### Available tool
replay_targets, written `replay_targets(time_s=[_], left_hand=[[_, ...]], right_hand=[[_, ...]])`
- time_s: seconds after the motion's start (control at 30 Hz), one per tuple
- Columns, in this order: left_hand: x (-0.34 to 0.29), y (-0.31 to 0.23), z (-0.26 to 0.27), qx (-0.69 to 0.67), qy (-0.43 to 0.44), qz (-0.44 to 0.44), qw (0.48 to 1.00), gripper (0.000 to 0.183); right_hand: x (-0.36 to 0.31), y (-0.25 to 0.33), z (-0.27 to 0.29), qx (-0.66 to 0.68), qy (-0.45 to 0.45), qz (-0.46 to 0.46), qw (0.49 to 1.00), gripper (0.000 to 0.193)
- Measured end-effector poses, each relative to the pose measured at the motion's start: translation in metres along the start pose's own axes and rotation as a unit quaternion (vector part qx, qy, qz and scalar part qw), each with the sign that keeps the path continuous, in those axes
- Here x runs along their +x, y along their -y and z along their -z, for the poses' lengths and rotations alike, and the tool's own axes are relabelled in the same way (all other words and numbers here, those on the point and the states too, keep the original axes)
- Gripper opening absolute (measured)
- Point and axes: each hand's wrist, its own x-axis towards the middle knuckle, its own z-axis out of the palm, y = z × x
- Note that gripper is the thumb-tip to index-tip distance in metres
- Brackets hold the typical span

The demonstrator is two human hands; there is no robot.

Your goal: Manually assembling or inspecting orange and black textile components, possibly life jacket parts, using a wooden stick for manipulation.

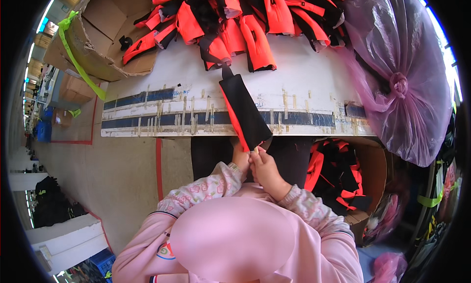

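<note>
Right over the near edge of the table [314, 94] lies the cloth piece [245, 104], a long, flat, tapered shape with a matte black face and a bright orange strip along its left side. Its narrow end rests on the tabletop; its wide end reaches past the edge. There, just off the table, the right hand [269, 171] has thumb and fingers clamped together on the bottom corner of the cloth. The left hand [240, 158] is close against it at the same end, but its fingers are mostly hidden, so I cannot tell how they stand. On the table's far side sits a loose heap [260, 33] of similar soft orange and black pieces. A creased cardboard box [105, 30] stands at the table's left, a thin, shiny purple plastic bag [407, 47], twisted into a knot, at its right.
</note>
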Motion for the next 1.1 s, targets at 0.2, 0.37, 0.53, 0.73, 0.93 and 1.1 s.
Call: replay_targets(time_s=[0.2, 0.37, 0.53, 0.73, 0.93, 1.1], left_hand=[[-0.009, -0.008, -0.011, -0.002, -0.011, -0.042, 0.999, 0.017], [-0.011, -0.005, -0.015, 0.004, -0.038, -0.033, 0.999, 0.03], [-0.008, -0.027, 0.0, 0.022, -0.031, -0.132, 0.991, 0.039], [0.01, -0.096, 0.028, -0.062, -0.022, -0.119, 0.991, 0.033], [0.01, -0.067, 0.017, -0.028, -0.002, -0.035, 0.999, 0.034], [0.012, -0.058, 0.022, 0.028, -0.034, -0.046, 0.998, 0.036]], right_hand=[[-0.006, -0.002, 0.004, -0.027, -0.015, 0.026, 0.999, 0.022], [-0.051, 0.013, 0.034, -0.012, 0.081, -0.071, 0.994, 0.024], [-0.077, 0.029, 0.105, -0.4, 0.009, 0.141, 0.906, 0.022], [-0.052, 0.104, 0.207, -0.579, -0.235, 0.407, 0.666, 0.014], [0.026, 0.194, 0.271, -0.631, -0.246, 0.476, 0.561, 0.014], [0.103, 0.267, 0.331, -0.606, -0.38, 0.368, 0.594, 0.019]])
